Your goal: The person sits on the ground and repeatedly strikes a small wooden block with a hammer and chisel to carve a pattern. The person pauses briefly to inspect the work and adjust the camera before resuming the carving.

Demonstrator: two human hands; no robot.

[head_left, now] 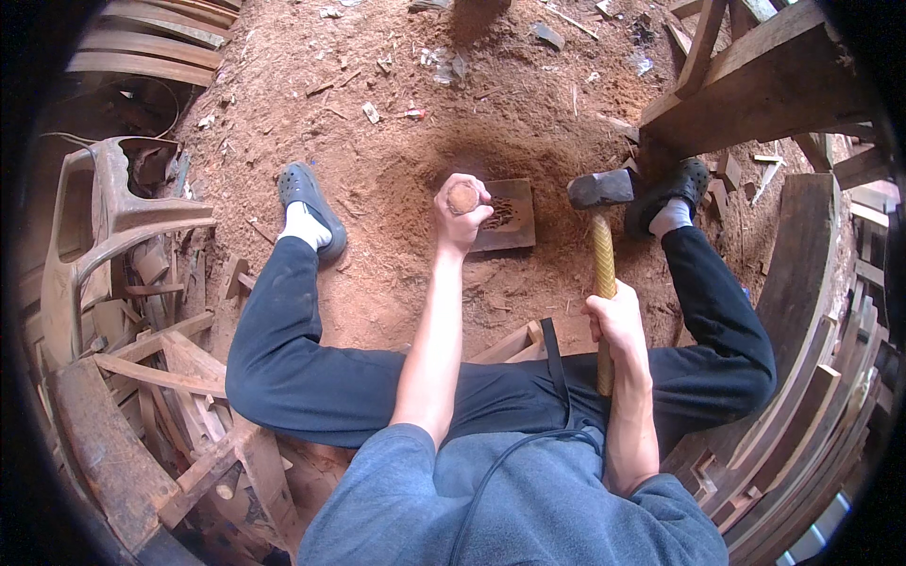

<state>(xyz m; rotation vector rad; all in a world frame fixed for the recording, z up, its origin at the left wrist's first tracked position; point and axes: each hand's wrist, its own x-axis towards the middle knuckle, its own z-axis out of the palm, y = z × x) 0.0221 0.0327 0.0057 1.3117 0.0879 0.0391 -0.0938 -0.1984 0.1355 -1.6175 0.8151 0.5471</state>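
My left hand (457, 226) is closed around an upright round wooden handle (462, 198), seen end-on; whatever lies below the fist is hidden. Beneath and just right of that fist, a square wooden board (521, 195) rests on the sawdust, with dark cuts or carving in its middle. My right hand (618, 325) grips a hammer (604, 250) by its yellow patterned handle. The hammer's dark metal head (600, 190) is held to the right of the board, apart from it and from the wooden handle.
A brown plastic chair (85, 236) stands at the left among wood scraps. Stacked planks (802, 274) line the right side, and a heavy timber beam (746, 90) sits beyond my right foot. Sawdust (311, 113) with litter covers the ground. My shod feet (311, 208) flank the board.
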